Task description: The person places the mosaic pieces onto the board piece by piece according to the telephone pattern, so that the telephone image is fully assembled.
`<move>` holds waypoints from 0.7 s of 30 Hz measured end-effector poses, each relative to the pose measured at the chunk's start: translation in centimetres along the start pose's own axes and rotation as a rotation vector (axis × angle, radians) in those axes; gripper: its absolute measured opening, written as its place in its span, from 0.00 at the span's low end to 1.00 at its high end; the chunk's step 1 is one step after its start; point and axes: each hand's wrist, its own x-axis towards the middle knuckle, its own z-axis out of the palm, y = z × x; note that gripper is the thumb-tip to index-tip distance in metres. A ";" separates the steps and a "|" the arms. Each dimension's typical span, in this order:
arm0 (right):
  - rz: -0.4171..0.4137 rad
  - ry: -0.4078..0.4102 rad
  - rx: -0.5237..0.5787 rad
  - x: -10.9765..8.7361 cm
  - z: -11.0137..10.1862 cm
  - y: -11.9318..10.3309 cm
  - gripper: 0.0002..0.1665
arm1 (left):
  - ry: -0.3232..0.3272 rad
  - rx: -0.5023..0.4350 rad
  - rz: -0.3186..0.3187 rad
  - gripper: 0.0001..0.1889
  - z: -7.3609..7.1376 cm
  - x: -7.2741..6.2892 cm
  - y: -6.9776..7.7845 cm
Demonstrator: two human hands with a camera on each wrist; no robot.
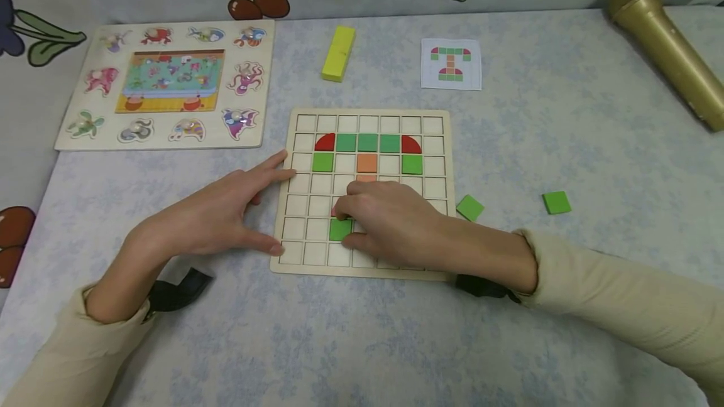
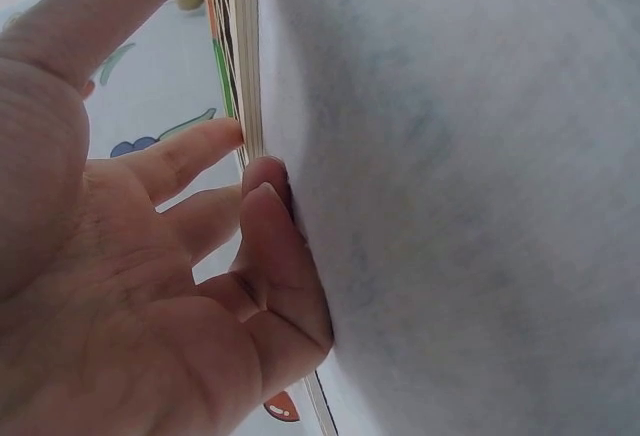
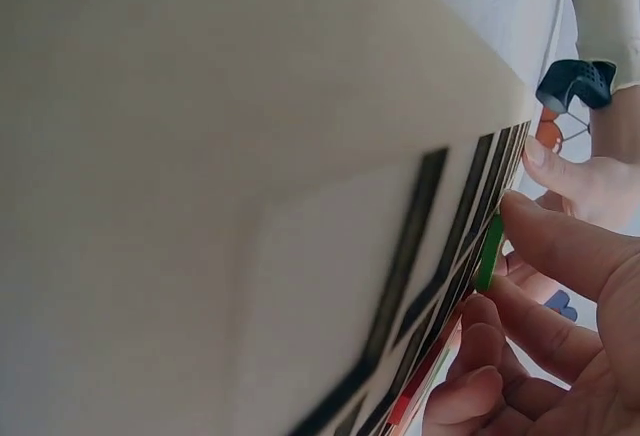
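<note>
A wooden grid board lies flat on the table. My right hand is over its lower middle, with thumb and index finger pinching a green square tile at a cell in the lower rows. In the right wrist view the green tile shows between thumb and fingertip. Spread out, my left hand touches the board's left edge with thumb and fingers. Red quarter-round tiles, green tiles and orange tiles fill some upper cells. The right hand hides part of the lower pattern.
Two loose green tiles lie right of the board. Behind it are a yellow block and a pattern card. A sea-animal peg puzzle lies at back left, a gold microphone at back right.
</note>
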 end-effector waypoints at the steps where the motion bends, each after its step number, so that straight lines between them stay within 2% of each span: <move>1: 0.003 -0.001 0.002 0.0 0.0 0.0 0.17 | 0.001 -0.001 0.000 0.55 0.0 0.0 0.0; 6: 0.020 0.009 0.041 0.0 0.0 0.1 0.20 | 0.003 -0.001 0.005 0.55 0.0 -0.1 -0.1; 12: 0.005 0.030 0.084 -0.4 -0.3 0.3 0.19 | 0.002 0.005 -0.007 0.55 -0.1 -0.2 -0.1; 18: -0.008 0.072 0.148 -1.9 -0.9 1.7 0.10 | 0.001 0.008 -0.018 0.56 -0.1 -0.1 -0.1; 21: 0.020 0.079 0.166 -3.0 -1.2 2.8 0.10 | -0.002 0.004 -0.015 0.56 -0.1 0.0 -0.1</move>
